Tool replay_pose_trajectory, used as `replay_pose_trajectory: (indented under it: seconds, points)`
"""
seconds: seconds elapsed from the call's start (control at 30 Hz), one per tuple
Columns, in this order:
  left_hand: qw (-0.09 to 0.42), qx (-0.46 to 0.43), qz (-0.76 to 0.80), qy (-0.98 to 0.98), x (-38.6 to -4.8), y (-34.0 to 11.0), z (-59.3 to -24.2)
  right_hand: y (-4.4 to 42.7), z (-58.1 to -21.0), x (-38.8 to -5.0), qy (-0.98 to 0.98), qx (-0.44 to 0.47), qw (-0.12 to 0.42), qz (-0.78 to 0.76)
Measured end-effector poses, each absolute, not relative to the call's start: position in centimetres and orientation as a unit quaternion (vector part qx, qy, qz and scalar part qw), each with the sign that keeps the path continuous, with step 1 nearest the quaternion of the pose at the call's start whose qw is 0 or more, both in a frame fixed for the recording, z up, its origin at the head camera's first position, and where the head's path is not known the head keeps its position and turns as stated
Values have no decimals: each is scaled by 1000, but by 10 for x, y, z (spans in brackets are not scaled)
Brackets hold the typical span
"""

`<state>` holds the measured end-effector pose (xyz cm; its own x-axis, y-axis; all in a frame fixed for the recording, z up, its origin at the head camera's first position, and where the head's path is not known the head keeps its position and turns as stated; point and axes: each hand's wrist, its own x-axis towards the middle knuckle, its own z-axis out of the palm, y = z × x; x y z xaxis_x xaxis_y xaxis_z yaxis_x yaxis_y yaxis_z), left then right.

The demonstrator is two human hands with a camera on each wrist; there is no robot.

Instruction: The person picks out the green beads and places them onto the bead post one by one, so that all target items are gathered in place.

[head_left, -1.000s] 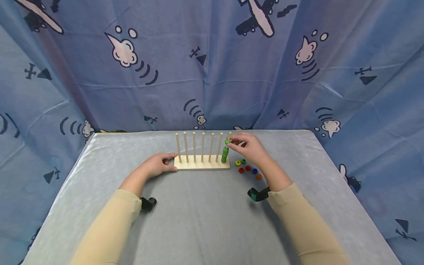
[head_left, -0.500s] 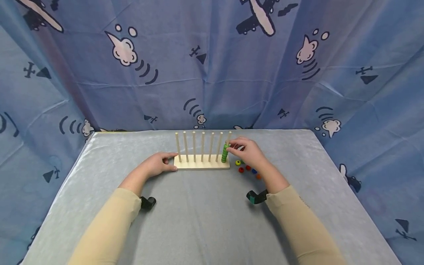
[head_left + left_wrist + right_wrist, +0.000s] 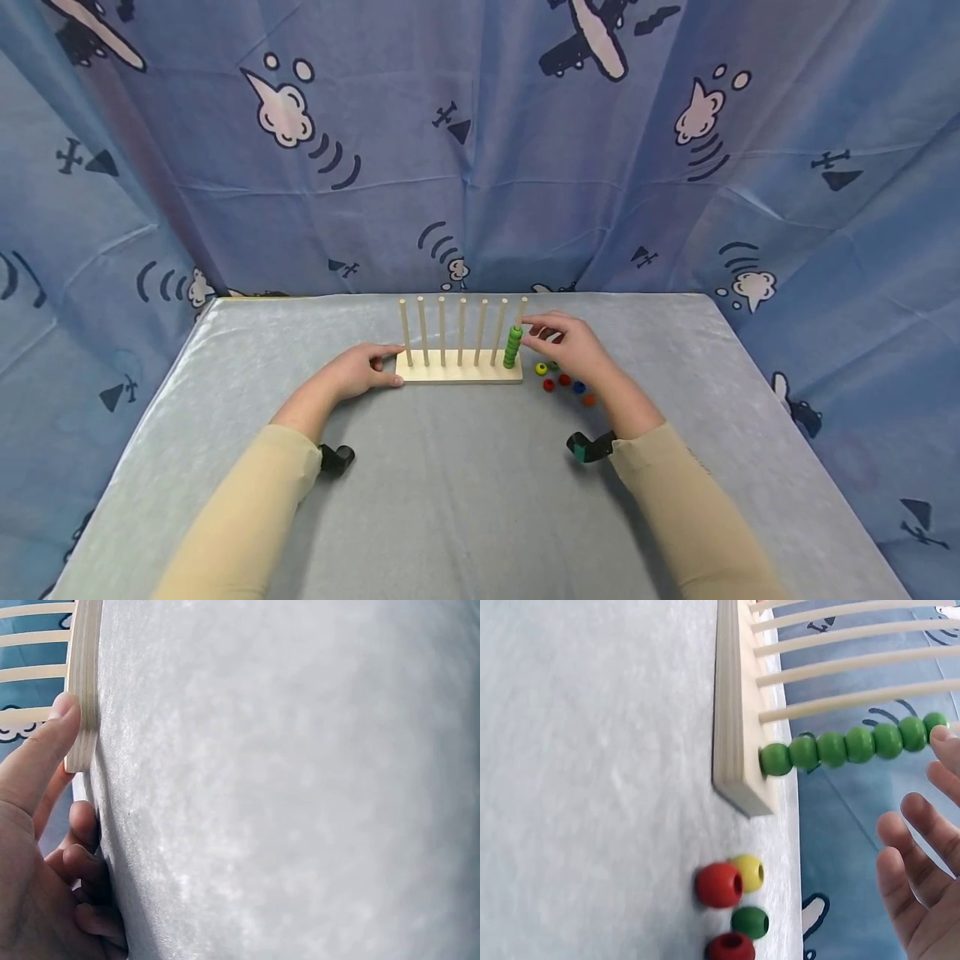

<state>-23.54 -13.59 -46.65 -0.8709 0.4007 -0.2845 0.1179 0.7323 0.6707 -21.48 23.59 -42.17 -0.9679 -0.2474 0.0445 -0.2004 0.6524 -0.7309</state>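
A pale wooden peg board (image 3: 459, 374) with several upright pegs stands toward the far side of the table. My left hand (image 3: 356, 372) pinches its left end, thumb on the front edge and index finger behind; in the left wrist view the thumb (image 3: 63, 720) presses the wood. Several green beads (image 3: 513, 348) are stacked on the rightmost peg. Beside the top of this stack is my right hand (image 3: 570, 343), its fingers parted and relaxed. A fingertip (image 3: 942, 738) overlaps the top green bead (image 3: 933, 722) in the right wrist view; whether it touches is unclear.
Right of the board lie loose beads: a yellow bead (image 3: 541, 368), a dark green bead (image 3: 750, 922), red beads (image 3: 719, 884), a blue bead (image 3: 579, 387) and an orange bead (image 3: 589, 400). A patterned blue curtain (image 3: 480, 167) hangs behind the table (image 3: 450, 500).
The top green bead has slid down the rightmost peg onto the stack. My right fingers have loosened and drawn slightly right of it. My left hand keeps its hold on the board.
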Motion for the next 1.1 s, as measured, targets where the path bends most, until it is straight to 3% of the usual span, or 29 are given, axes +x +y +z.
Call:
replay_pose_trajectory:
  seconds: [0.5, 1.1]
  points:
    - [203, 148, 331, 909, -236, -134, -466, 285, -437, -209, 934, -123, 41, -334]
    - [199, 150, 339, 907, -237, -136, -468, 302, -455, -221, 943, -113, 148, -276]
